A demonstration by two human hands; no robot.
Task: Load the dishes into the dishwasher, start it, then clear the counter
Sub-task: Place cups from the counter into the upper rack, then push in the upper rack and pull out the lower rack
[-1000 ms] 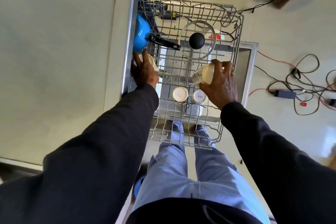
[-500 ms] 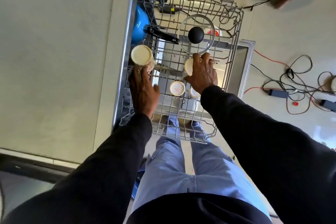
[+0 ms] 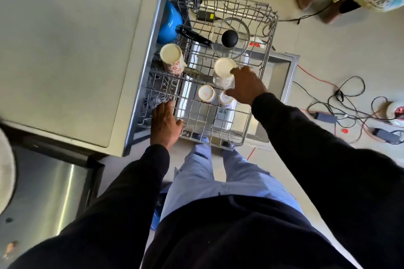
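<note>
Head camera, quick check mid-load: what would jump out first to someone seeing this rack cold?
The blue pot at the rack's far left corner, half under the counter, stands out, with the glass lid and its black knob just right of it. Four upturned cups show pale bases across the wire rack; the right hand touches the mid-rack cup, while the left hand rests on the rack's near left edge.

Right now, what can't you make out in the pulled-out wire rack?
Head view only:
- Blue pot: its far side is hidden under the pale countertop.
- Tall cream cup: whether the right hand grips it or merely touches it.
- Small white cup: partly covered by that hand.
- Left hand: fingertips hidden among the rack wires.
</note>
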